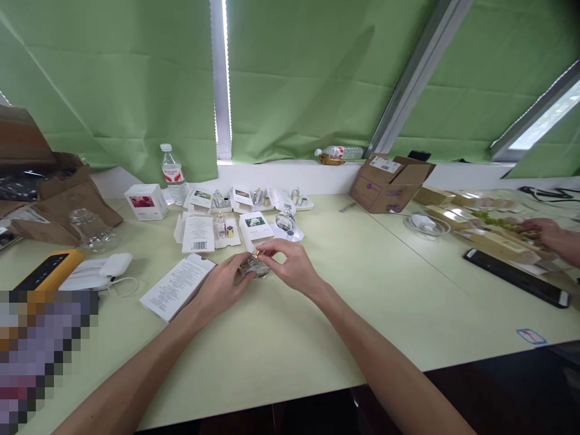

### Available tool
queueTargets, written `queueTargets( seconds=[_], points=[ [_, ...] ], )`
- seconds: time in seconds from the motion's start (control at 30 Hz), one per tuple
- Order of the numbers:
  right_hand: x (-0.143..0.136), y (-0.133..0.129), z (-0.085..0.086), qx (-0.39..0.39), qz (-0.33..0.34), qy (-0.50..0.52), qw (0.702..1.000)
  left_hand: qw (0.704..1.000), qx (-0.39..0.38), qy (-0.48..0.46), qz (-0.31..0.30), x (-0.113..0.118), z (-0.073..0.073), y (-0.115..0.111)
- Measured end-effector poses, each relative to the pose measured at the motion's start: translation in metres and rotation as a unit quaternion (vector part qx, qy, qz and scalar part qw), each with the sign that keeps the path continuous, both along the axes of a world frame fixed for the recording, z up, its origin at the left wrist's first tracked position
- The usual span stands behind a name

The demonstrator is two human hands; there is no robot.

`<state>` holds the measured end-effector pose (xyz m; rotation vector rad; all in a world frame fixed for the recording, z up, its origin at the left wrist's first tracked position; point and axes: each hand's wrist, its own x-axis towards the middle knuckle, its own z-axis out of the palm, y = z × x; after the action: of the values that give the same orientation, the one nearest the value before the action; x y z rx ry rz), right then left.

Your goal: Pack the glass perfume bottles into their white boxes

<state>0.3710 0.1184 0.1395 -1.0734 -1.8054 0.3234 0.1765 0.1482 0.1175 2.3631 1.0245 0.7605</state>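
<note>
A clear glass bottle (259, 268) rests on the pale green table (272, 338), partly covered by my fingers. My left hand (228, 279) is closed round its left side. Over its top, my right hand (286, 263) pinches the small gold neck piece (258, 254). Left of my left hand lies a white printed box (177, 286). Just beyond my hands are an opened white box with a flower picture (256, 225), a round glass bottle (285, 220), and a tray holding a slim bottle (221, 225) with a gold cap (230, 231).
A water bottle (173, 175) and a white box (146, 202) stand back left. A cardboard box (385, 184) is back right. At right are a white cable (426, 224), a black device (515, 277) and another person's hand (541, 232). A yellow-orange device (48, 275) lies left.
</note>
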Motion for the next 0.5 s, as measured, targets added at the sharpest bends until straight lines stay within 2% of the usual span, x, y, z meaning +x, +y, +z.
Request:
queueTargets(
  seconds=[0.5],
  points=[
    [-0.0021,0.0003,-0.0036,0.025,-0.022,-0.009,0.999,1.000,0.013,-0.012,-0.002,0.0000,-0.0024,0.0013]
  ],
)
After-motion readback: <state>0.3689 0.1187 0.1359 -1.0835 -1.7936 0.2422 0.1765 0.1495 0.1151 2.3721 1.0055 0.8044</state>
